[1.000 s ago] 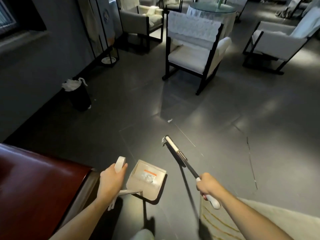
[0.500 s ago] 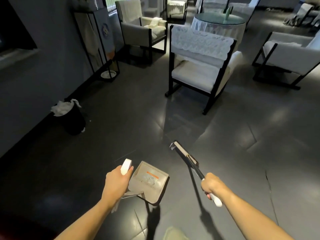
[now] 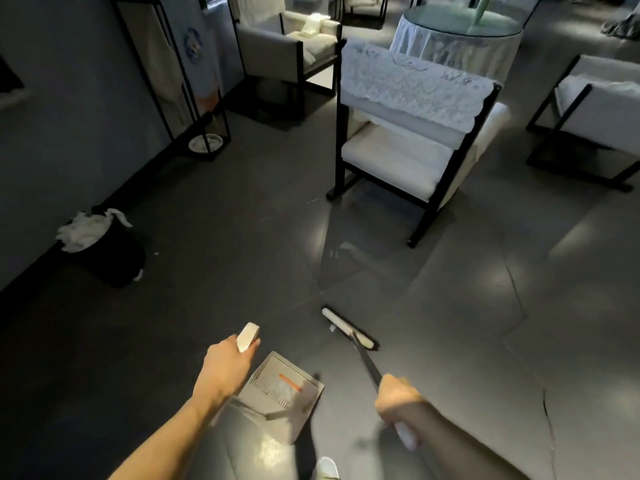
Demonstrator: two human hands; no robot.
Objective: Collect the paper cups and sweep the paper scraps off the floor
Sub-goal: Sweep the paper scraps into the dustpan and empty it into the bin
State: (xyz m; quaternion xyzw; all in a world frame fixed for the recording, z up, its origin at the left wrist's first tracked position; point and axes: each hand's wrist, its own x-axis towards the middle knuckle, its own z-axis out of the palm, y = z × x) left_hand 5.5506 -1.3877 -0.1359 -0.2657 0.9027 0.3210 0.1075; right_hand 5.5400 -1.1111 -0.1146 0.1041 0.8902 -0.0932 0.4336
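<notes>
My left hand [image 3: 227, 367] grips the white handle of a grey dustpan [image 3: 282, 396] held low over the dark floor; some white scrap lies inside the pan. My right hand [image 3: 396, 398] grips the black-and-white handle of a broom [image 3: 348, 327], whose white head rests on the floor ahead of the pan. A small white paper scrap [image 3: 332, 328] lies right beside the broom head. Another tiny scrap [image 3: 311, 201] lies near the front leg of the closest chair.
A black bin [image 3: 110, 251] stuffed with white paper stands by the left wall, with scraps at its base. A white armchair [image 3: 408, 133] with a black frame stands ahead, more armchairs behind and right. A metal rack [image 3: 180, 81] lines the left wall. A round table [image 3: 460, 32] is behind.
I have walked forward, so the chair and bin are nearer and the red furniture is out of view. The broom head has dropped to the floor and turned crosswise by a scrap.
</notes>
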